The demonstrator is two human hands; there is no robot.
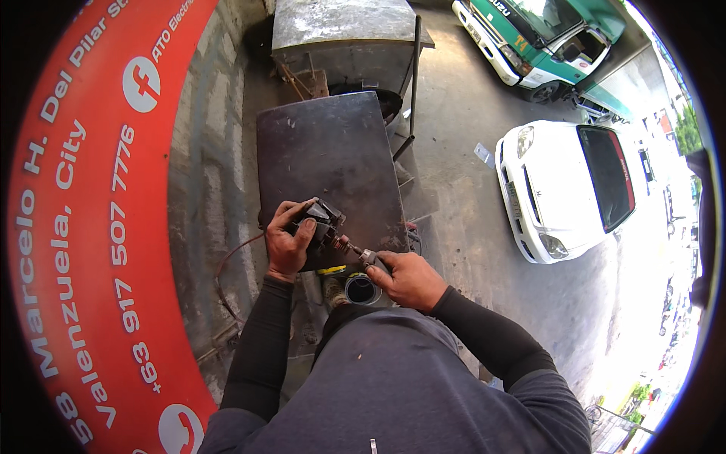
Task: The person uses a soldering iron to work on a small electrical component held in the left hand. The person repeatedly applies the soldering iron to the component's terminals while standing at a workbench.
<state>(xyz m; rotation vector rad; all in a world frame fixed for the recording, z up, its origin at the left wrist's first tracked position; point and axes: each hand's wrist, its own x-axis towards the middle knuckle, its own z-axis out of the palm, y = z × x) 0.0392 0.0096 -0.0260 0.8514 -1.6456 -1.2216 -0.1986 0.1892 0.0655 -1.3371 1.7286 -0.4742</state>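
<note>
Left hand curled, gripping dark metal part above near edge of tabletop. Right hand wrapped round slim tool, tip toward part (contact unclear).

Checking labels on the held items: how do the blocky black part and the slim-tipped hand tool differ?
Shape: the blocky black part is chunky and angular; the slim-tipped hand tool narrows to a thin shaft.
Colour: the part is mostly black, the tool greyer.
Grip: left hand holds the part, right hand the tool.
Shared: both are by the dark tabletop's near edge.
</note>
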